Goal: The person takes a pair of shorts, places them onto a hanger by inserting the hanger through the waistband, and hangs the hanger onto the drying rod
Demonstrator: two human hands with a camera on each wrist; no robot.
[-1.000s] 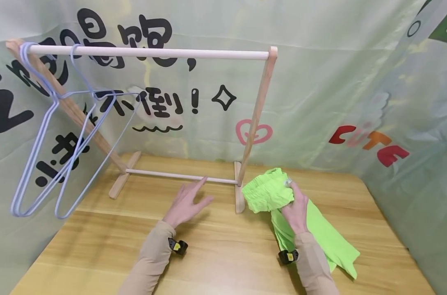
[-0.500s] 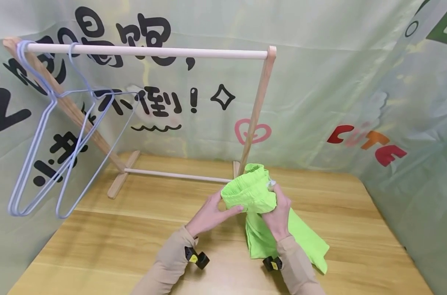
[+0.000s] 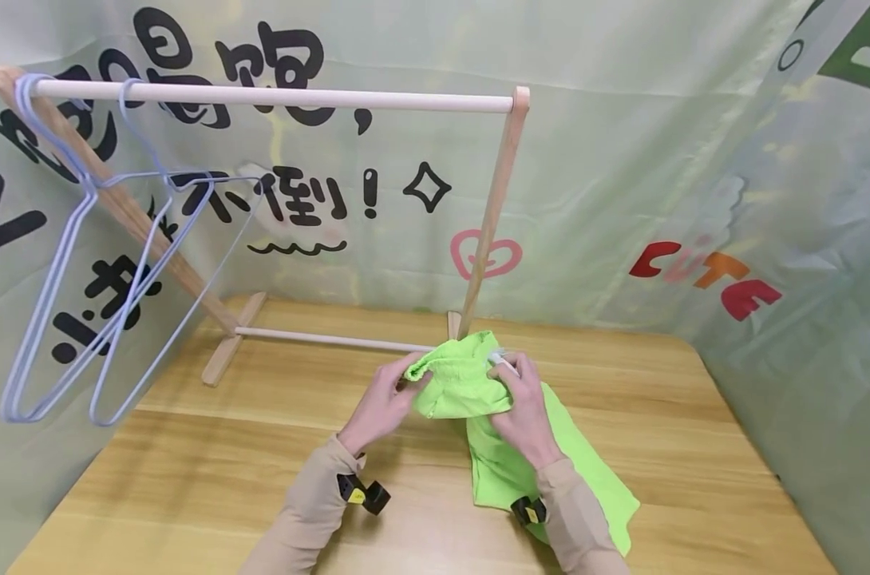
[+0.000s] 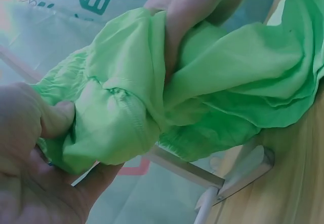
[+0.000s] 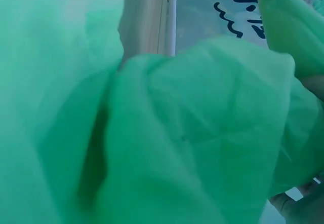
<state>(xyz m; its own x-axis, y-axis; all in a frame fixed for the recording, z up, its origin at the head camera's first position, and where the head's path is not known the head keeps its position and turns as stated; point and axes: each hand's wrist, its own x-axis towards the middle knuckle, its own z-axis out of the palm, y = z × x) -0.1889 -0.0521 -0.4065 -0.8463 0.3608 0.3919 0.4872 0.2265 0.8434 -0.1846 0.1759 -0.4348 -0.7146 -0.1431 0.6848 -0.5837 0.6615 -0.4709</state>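
Bright green pants (image 3: 575,455) with a gathered elastic waistband (image 3: 458,375) are held up over the table, their legs trailing to the right onto the wood. My left hand (image 3: 383,399) pinches the left edge of the waistband, thumb and fingers on either side of the cloth. On the other side, my right hand (image 3: 524,411) grips the bunched fabric just below the waist. A small whitish piece (image 3: 501,361) shows by the right fingers. Close up in the left wrist view, the left thumb (image 4: 59,118) presses on the cloth. Green fabric (image 5: 202,127) covers most of the right wrist view.
A wooden rack (image 3: 498,188) with a white top rod (image 3: 298,97) stands behind the hands. Several light-blue hangers (image 3: 83,192) hang at the rod's left end. The wooden table (image 3: 212,471) reaches back to a printed cloth wall (image 3: 607,160).
My left hand has moved from the bare table to the waistband and taken hold of it. My right hand has brought the pants leftward, and the legs slid along with them.
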